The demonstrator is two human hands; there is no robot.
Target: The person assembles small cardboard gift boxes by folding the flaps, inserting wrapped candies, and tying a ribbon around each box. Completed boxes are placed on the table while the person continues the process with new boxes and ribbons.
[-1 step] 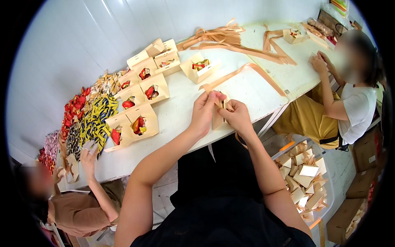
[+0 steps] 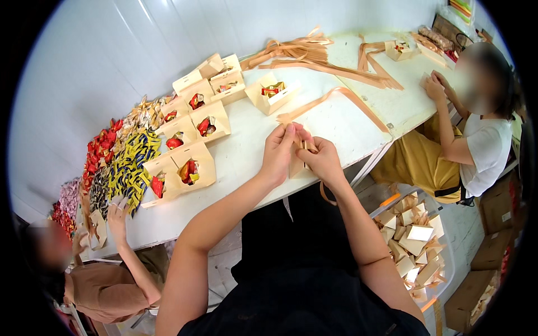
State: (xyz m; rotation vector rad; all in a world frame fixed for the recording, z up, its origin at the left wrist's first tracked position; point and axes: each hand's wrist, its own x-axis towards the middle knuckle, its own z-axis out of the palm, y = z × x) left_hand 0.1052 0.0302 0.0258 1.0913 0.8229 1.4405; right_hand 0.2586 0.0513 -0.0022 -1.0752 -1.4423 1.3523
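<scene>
A small cream cardboard gift box stands at the table's front edge, its top pressed together between my hands. My left hand is closed, thumb and fingers pinching a peach satin ribbon above the box. That ribbon lies in a bend across the table beyond my fingers. My right hand is closed on the box's top edge, and a loop of ribbon hangs below it. My fingers partly hide the box's top and the ribbon there.
Open boxes of wrapped sweets stand at left, beside heaped sweets. A ribbon bundle lies at the back. Co-workers sit left and right. A plastic bin of boxes stands beside me at right.
The ribbon beside my left hand has shifted slightly to the right. The ribbon loop under my right hand shows a little more. Both hands keep nearly the same place.
</scene>
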